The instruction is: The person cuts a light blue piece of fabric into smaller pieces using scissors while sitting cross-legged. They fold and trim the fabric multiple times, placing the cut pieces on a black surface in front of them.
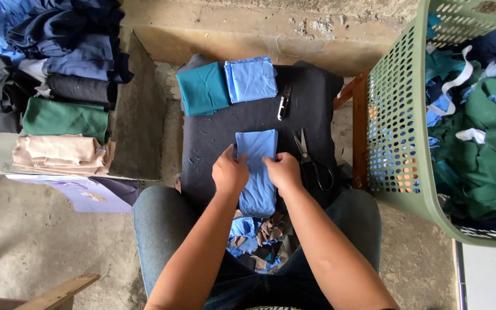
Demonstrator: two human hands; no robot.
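Blue cloth strip (pixel 256 172), pinched between left hand (pixel 230 173), right hand (pixel 283 172)

Left hand: the left hand (pixel 229 172) pressed on the left edge of a light blue cloth strip (pixel 257 172), fingers curled onto it.
Right hand: the right hand (pixel 284 172) pinched the strip's right edge.
Surface: the strip lay lengthwise on a black padded board (pixel 317 97) across the person's knees.
Tools: black scissors (pixel 312 161) lay just right of the right hand; a small black clipper (pixel 285 102) lay farther up.
Folded pieces: a teal piece (pixel 203 88) and a blue piece (pixel 251 79) sat side by side at the board's far end.
Scraps: cloth scraps (pixel 256 241) lay between the legs.
Basket: a green perforated basket (pixel 397 115) of fabric stood at right.
Stack: folded clothes (pixel 58 115) were piled at left.
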